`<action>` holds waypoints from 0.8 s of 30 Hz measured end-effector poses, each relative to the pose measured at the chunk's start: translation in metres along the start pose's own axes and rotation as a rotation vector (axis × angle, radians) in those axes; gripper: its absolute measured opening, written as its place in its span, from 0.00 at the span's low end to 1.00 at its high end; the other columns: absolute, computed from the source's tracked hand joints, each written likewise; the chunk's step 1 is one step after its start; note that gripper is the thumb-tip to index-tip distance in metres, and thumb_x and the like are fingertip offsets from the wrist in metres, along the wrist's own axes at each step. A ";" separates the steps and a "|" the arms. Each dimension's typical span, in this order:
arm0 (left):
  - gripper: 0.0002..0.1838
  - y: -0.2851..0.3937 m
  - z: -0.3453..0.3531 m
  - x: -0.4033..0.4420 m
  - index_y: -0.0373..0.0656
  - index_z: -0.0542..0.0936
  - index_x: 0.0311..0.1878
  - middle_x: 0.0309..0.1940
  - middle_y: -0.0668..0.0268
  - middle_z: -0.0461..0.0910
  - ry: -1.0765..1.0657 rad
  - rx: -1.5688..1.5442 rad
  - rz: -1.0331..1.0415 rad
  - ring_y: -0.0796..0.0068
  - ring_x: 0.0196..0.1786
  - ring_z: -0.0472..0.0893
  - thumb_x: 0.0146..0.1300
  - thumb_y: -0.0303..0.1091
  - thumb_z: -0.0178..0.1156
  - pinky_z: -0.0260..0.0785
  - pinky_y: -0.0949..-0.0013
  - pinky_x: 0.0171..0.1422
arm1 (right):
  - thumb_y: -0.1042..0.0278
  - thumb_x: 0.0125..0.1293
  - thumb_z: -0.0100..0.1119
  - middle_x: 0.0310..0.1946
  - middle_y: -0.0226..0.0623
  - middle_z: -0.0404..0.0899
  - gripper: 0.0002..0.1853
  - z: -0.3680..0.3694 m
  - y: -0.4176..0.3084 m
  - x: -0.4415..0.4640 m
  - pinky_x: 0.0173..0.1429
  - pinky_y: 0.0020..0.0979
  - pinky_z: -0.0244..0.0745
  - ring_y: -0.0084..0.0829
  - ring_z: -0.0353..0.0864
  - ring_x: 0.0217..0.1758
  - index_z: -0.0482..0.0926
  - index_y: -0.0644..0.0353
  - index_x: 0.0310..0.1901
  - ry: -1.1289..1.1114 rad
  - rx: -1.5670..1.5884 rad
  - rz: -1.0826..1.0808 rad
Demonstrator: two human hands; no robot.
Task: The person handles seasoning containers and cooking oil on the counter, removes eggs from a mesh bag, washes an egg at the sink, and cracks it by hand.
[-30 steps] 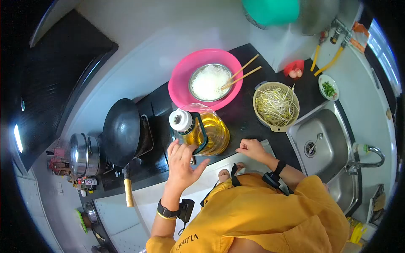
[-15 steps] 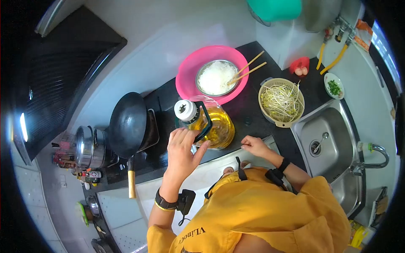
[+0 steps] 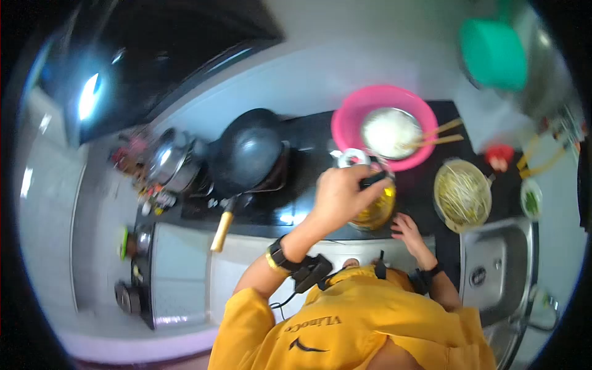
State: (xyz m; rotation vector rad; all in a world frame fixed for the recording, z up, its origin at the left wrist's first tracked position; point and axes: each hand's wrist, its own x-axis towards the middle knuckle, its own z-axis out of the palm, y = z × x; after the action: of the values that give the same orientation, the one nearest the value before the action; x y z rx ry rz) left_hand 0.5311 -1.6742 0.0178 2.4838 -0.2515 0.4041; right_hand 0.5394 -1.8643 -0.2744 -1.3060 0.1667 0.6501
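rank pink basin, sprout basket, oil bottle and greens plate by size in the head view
1. Pink basin
2. Sprout basket and oil bottle: too alike to rank, bottle partly hidden
3. Greens plate

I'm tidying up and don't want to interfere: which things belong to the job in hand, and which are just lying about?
In the job: oil bottle, gripped by the left hand; probably wok, noodles, sprouts.
Seemingly just lying about: green tub, steel pot.

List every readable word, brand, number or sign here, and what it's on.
"VLinoC", on the yellow shirt; anything after the C is unclear.
Small containers at the left: any labels are too small and blurred.
Oil bottle: no readable text.
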 end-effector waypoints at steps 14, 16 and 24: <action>0.10 0.058 -0.093 0.034 0.37 0.79 0.26 0.20 0.73 0.76 -0.004 -0.527 -0.224 0.90 0.24 0.70 0.54 0.34 0.65 0.61 0.82 0.26 | 0.44 0.68 0.37 0.55 0.38 0.67 0.30 0.062 -0.054 -0.012 0.58 0.37 0.67 0.34 0.69 0.56 0.57 0.58 0.63 -0.595 0.907 -0.046; 0.09 0.062 -0.102 0.033 0.39 0.78 0.26 0.20 0.73 0.75 0.059 -0.726 -0.223 0.90 0.23 0.70 0.54 0.35 0.64 0.59 0.83 0.25 | 0.44 0.68 0.37 0.55 0.38 0.67 0.30 0.078 -0.059 -0.014 0.58 0.37 0.67 0.34 0.69 0.57 0.57 0.58 0.63 -0.599 0.876 -0.065; 0.12 0.044 -0.134 0.004 0.38 0.77 0.25 0.18 0.74 0.74 0.113 -0.750 -0.280 0.92 0.21 0.66 0.54 0.38 0.64 0.55 0.84 0.23 | 0.45 0.68 0.37 0.55 0.38 0.67 0.30 0.096 -0.061 -0.023 0.58 0.37 0.67 0.35 0.69 0.57 0.57 0.58 0.63 -0.512 0.768 -0.134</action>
State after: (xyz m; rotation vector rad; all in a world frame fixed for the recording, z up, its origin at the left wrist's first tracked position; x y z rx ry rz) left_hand 0.4920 -1.6302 0.1458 1.7201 0.0036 0.2642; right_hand 0.5299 -1.7901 -0.1854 -0.3884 -0.0901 0.6896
